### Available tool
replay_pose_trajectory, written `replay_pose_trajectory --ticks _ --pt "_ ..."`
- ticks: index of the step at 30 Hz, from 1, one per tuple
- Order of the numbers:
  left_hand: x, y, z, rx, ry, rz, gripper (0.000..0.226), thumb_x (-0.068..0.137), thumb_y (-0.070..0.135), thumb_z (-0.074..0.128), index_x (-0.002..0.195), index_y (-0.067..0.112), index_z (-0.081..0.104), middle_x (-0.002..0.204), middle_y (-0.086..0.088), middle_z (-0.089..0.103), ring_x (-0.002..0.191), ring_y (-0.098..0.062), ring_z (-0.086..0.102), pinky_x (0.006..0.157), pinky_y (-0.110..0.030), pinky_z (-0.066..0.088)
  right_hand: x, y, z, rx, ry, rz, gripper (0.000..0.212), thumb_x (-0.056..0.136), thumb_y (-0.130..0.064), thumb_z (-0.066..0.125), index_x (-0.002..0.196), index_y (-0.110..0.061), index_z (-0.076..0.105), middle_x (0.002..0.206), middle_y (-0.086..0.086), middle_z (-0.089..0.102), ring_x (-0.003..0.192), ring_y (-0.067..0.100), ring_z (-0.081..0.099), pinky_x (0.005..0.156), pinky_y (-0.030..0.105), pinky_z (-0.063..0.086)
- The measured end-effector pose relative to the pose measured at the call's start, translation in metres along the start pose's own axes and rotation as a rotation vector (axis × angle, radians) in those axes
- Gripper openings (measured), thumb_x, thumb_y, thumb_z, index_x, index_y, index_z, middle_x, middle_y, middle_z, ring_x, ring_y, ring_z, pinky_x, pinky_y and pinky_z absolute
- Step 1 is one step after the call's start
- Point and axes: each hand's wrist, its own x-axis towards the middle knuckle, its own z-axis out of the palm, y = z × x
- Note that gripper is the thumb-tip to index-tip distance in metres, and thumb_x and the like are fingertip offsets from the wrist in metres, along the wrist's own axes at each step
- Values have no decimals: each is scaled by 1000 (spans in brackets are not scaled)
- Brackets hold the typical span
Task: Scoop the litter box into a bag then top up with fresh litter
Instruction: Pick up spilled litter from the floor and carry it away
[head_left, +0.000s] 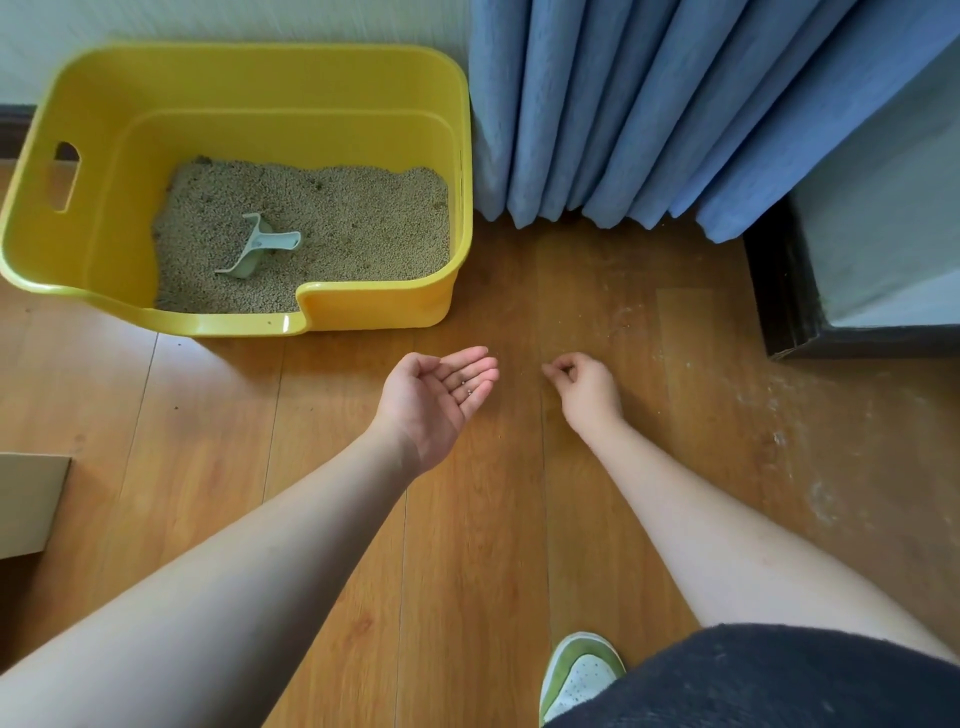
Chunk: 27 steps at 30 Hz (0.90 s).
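Observation:
A yellow litter box stands on the wooden floor at the upper left, holding beige litter. A pale grey-green scoop lies half sunk in the litter. My left hand is held palm up in front of the box, fingers straight, with a few litter grains lying on them. My right hand is just to its right, low over the floor, fingertips pinched together; what they pinch is too small to make out.
Blue curtains hang at the back right. A dark-framed low unit stands at the right edge. A cardboard flap shows at the left. Dust and specks mark the floor on the right. My shoe is at the bottom.

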Motion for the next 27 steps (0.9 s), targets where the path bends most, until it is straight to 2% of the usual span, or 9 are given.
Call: replay_pose_trajectory --ticks 5,9,11,13,15,18,21,24,27 --pt "2 -3 4 -57 -17 -18 51 96 18 23 118 -8 61 116 -24 68 108 -32 68 97 -37 52 -24 -38 -26 218 13 -118 19 93 -35 58 103 -20 65 97 -7 67 92 7 62 70 14 45" --pt "-1 -7 17 -92 -50 -38 50 97 19 24 117 -11 59 116 -26 67 108 -32 67 98 -37 51 -60 -76 -48 170 -138 -307 10 92 -29 60 95 -22 66 72 -18 58 68 -12 56 59 4 42" --pt "-1 -7 26 -104 -72 -39 49 97 19 26 115 -12 59 112 -27 67 102 -32 67 95 -38 52 -69 -86 -52 96 -166 -410 7 92 -24 61 93 -20 66 79 -15 62 71 -10 58 63 8 47" --pt "0 -7 30 -116 -89 -32 49 97 19 26 115 -13 59 108 -28 65 98 -32 66 96 -38 51 -71 -90 -50 -18 -161 -478 7 92 -26 59 92 -25 66 95 -10 65 82 1 62 70 21 55" --pt "2 -5 32 -117 -95 -29 50 98 20 25 115 -12 60 106 -26 66 95 -31 65 98 -38 49 -68 -92 -47 -155 -161 -504 8 93 -29 58 93 -27 66 97 -11 63 84 8 62 70 29 56" --pt "3 -4 32 -154 -85 -37 46 96 17 27 110 -12 59 108 -28 64 100 -33 63 107 -41 44 -68 -92 -49 -115 -104 -552 15 93 -30 58 103 -26 68 99 -10 64 86 4 62 70 21 54" --pt "0 2 32 -150 -84 -51 49 94 17 26 113 -14 59 111 -28 66 102 -33 66 106 -39 46 -70 -95 -59 124 -6 -499 18 96 -28 52 99 -20 68 85 -14 64 77 -1 60 64 14 49" --pt "-18 12 37 -155 -66 -70 49 94 17 26 110 -12 63 113 -28 67 104 -34 68 100 -37 50 -76 -106 -73 850 -216 -78 31 101 -28 41 101 -10 67 64 -9 52 59 5 46 58 20 38" --pt "-43 20 46 -236 -50 -70 48 92 16 27 108 -12 63 112 -29 67 102 -34 68 98 -36 51 -90 -122 -89 1477 -290 317 33 100 -27 42 98 -4 66 68 3 51 60 11 44 61 22 37"
